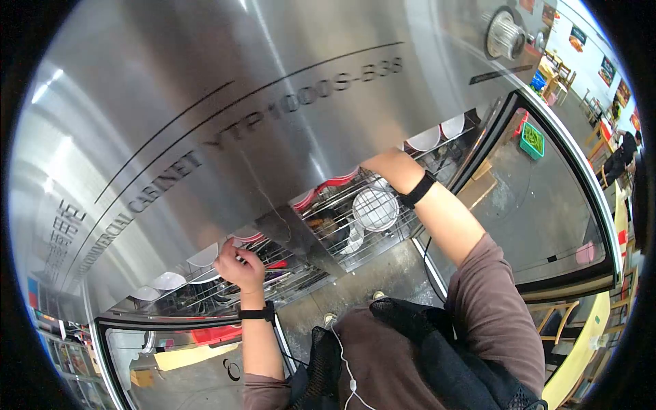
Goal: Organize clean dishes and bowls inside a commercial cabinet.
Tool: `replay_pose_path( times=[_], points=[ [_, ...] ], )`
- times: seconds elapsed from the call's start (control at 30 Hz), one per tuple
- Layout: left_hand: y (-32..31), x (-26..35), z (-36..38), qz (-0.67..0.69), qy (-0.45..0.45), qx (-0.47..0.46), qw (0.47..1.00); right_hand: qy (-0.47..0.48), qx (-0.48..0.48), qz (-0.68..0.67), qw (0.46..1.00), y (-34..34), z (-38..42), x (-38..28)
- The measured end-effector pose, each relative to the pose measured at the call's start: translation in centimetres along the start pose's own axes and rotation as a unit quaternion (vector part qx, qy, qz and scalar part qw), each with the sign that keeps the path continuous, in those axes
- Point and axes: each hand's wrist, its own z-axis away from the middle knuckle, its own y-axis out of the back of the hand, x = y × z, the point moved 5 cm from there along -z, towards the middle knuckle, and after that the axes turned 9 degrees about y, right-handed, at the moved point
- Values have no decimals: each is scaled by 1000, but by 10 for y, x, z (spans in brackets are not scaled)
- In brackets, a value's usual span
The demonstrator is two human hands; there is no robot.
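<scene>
In front of me stands a stainless steel cabinet with glass doors swung open on both sides. My left hand is at the left part of the upper rack, beside white bowls and a red-rimmed bowl. Its fingers are loosely bent and apart, with nothing visible in them. My right hand reaches in under the cabinet's top panel, between a red bowl and white bowls. The panel hides its fingers, so what they hold or touch cannot be seen.
Below the wire rack lie stacked white plates and utensils. The open right door and left door flank me. Beyond the right glass are a green basket and a cardboard box. A person is at far right.
</scene>
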Motion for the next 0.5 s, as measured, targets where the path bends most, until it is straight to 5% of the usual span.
replay_pose_path(
  times=[0.17,0.5],
  points=[
    [4,3,-5,30,-4,-19,999,-3,33,-32,999,-9,-11,-17],
    [6,10,-12,25,-38,-12,999,-77,-56,-12,995,-4,0,-4]
  ],
)
